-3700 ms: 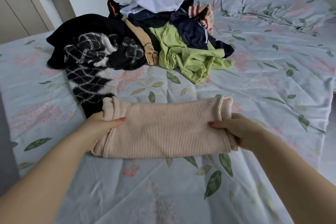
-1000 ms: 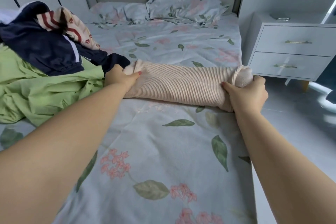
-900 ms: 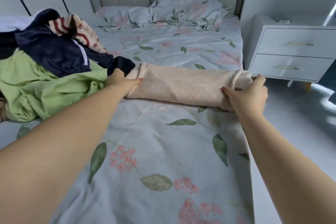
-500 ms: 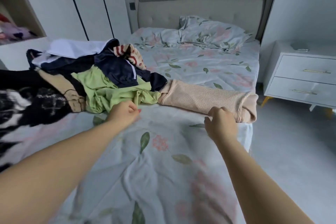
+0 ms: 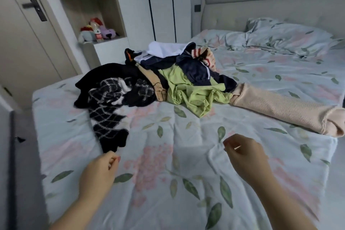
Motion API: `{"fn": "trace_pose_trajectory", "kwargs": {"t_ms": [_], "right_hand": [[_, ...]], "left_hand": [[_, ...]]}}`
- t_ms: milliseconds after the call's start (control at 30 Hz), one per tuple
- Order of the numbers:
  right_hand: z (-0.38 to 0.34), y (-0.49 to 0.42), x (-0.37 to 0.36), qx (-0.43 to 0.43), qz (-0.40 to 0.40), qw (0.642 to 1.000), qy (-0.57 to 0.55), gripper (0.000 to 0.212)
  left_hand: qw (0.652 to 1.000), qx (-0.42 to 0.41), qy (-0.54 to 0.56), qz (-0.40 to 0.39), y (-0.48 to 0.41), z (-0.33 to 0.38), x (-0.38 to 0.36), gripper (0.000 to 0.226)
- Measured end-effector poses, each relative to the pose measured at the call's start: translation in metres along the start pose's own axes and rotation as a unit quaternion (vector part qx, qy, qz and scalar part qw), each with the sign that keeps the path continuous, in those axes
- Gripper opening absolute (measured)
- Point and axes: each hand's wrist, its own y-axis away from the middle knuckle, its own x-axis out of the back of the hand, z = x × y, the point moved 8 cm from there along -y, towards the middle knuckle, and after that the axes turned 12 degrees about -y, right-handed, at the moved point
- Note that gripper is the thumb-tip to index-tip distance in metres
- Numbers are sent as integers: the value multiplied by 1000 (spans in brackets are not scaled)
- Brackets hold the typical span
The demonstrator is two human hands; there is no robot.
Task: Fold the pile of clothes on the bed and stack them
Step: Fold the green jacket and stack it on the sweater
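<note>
The left hand (image 5: 99, 172) and right hand (image 5: 246, 157) hover empty, fingers loosely curled. The folded peach ribbed garment (image 5: 280, 106) lies at two o'clock, well apart from them; the tangled multicoloured clothes pile (image 5: 158, 80) sits at twelve.

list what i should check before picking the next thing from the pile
1. The left hand is free: ok, holds nothing.
2. The right hand is free: ok, holds nothing.
3. The beige ribbed garment is folded and put down: ok, lying near the quilt's right edge, beside the green garment.
4. Folding space: ok, bare quilt in front of both hands.
5. Next piece near: ok, the black checked garment ends just beyond the left hand.
6. That piece is free of the pile: cannot tell.
</note>
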Motion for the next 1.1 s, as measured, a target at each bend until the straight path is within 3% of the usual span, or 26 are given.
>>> {"fn": "trace_pose_trajectory", "kwargs": {"t_ms": [133,300,467,667,933,1100], "right_hand": [[-15,11,-23,19,-29,999,33,24],[-25,11,-41,36,-49,996,68,28],[-21,6,-49,33,-51,995,80,32],[-17,5,-57,29,-61,994,91,33],[-12,7,-62,20,-77,993,86,24],[-9,8,-65,21,-91,993,78,26]], "left_hand": [[1000,4,-25,-1,-21,-10,-1,7],[995,18,-71,-69,-51,-34,-24,55],[993,-1,-51,-111,-73,-58,-43,56],[997,-16,-56,-40,-89,-47,-42,16],[993,-116,8,25,-68,19,-23,27],[993,-106,-40,15,-61,24,-26,22]]}}
